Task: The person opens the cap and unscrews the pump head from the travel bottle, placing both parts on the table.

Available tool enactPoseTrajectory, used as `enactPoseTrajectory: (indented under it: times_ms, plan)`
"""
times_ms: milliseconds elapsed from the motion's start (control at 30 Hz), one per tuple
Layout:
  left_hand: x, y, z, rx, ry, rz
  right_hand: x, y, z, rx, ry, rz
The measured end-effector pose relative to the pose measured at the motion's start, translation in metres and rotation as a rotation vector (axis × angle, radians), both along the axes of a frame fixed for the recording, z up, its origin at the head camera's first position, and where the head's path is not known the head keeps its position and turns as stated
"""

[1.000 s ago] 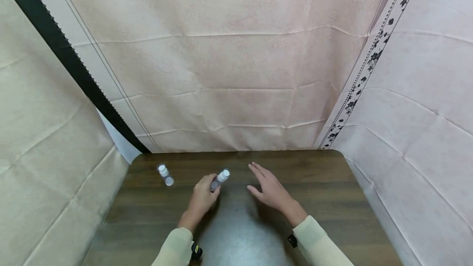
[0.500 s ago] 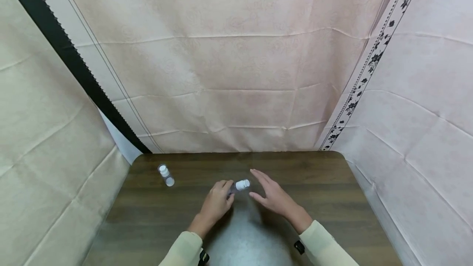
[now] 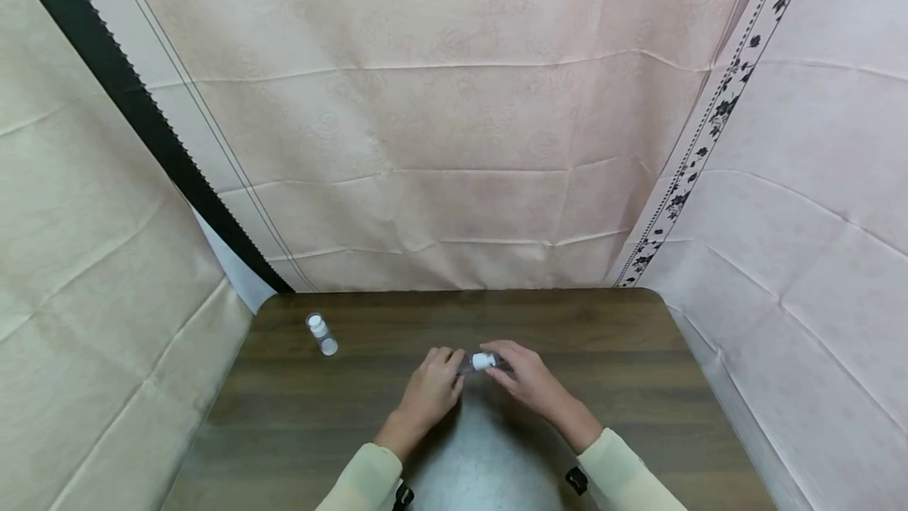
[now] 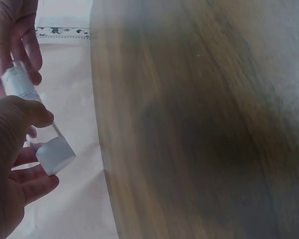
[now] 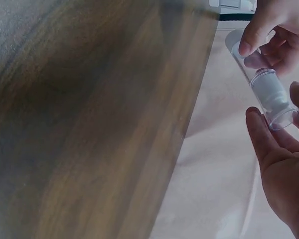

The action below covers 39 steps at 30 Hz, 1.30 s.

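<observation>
My left hand (image 3: 431,389) grips the body of a small clear bottle (image 4: 50,130) with a white top and a whitish base. It is held tilted, thumb on one side and fingers on the other. My right hand (image 3: 532,381) is at the bottle's capped end, thumb and fingers on either side of the clear cap (image 5: 284,119) over the white top. In the left wrist view the right fingertips overlap this end. A second, similar bottle (image 3: 322,335) rests on the table at the back left, apart from both hands.
A dark brown wooden table (image 3: 582,330) with rounded far corners lies under the hands. Pale cloth (image 3: 454,180) hangs behind it, with more cloth at both sides. A black strip (image 3: 149,124) edges the left cloth. Dark bands circle both wrists.
My left hand has carried its bottle to the right, turning the white top towards my right hand. The right hand's fingers have closed in around the capped end. The second bottle stays put.
</observation>
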<state>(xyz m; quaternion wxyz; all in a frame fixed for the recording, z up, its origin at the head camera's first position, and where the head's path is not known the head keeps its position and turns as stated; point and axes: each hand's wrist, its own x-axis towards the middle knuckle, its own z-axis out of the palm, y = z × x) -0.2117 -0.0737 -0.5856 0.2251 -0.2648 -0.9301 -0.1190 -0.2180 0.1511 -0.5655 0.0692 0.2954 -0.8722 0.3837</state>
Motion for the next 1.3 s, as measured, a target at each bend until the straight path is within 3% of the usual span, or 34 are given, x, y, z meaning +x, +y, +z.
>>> enactPoseTrajectory:
  times_ms: [200,500,800,1300]
  plan:
    - [0.002,0.005,0.002,-0.029,-0.016,-0.002,0.001,0.0,-0.006,-0.02,-0.025,-0.07]
    - [-0.001,0.011,0.006,-0.072,0.041,-0.008,0.003,0.004,-0.005,-0.102,-0.081,-0.14]
    - [0.0,0.015,0.004,-0.089,0.031,-0.038,0.007,0.008,-0.007,-0.135,-0.138,-0.171]
    - [0.001,0.018,0.002,-0.063,0.003,-0.09,0.01,0.013,-0.011,-0.138,-0.136,-0.175]
